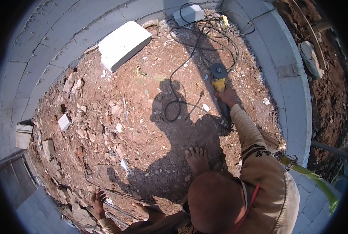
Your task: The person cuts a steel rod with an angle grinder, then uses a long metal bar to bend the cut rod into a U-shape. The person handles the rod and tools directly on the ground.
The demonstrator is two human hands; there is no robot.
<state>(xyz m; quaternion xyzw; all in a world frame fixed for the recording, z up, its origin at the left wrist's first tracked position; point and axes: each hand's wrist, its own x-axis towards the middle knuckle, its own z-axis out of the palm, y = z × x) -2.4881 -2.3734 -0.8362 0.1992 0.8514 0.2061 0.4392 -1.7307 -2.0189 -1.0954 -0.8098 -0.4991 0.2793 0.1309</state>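
Out ahead on the right, my right hand [227,96] is wrapped round an angle grinder [219,85] with a yellow front. Its dark round disc [218,70] points away from me, just above or on the dirt; I cannot tell which. The grinder's rear end lies in shadow. At the lower left, my left hand [98,202] holds nothing and its fingers are apart. Thin metal bars [121,195] run along the ground beside that hand. A black cable [177,102] loops over the soil left of the grinder, and a plug end shows near it.
A large white block [124,43] lies near the far wall [76,33]. More cable is tangled beside a grey block [188,15] at the back. A low block wall [281,66] borders the right side. Stones litter the dirt, and my bare foot [197,159] stands between my hands.
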